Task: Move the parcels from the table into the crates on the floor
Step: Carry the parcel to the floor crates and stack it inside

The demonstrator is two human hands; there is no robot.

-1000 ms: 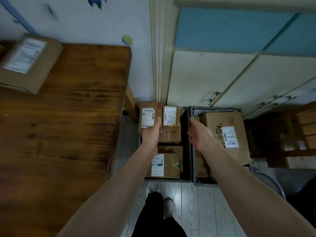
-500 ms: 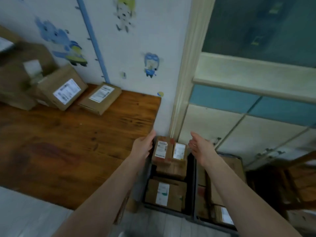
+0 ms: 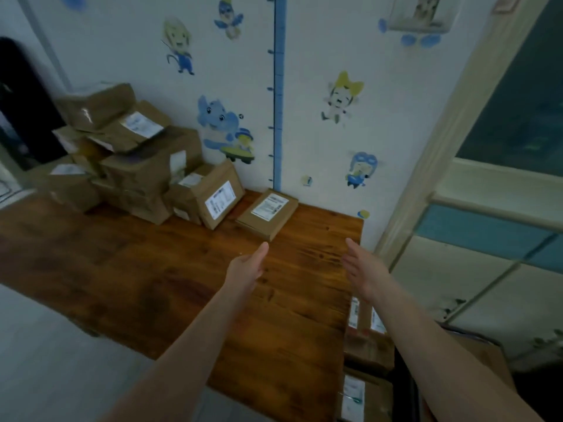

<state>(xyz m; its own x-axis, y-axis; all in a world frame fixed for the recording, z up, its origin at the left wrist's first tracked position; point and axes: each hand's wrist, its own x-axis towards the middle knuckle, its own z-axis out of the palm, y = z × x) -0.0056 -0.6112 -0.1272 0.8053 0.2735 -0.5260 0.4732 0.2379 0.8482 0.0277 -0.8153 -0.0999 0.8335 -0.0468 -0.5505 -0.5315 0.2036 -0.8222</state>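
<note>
Both hands — left hand (image 3: 248, 266) and right hand (image 3: 361, 266) — reach empty with straight fingers over the wooden table (image 3: 182, 278), near a flat parcel (image 3: 267, 216); more parcels (image 3: 131, 166) are piled behind it — crated parcels (image 3: 365, 345) sit below right

Dim, bluish indoor light throughout; a soft sheen brightens the desk (image 3: 316, 254) near its far corner. Wide-angle distortion bends the frame's edges, and the stacked parcels (image 3: 128, 153) look blurred.
</note>
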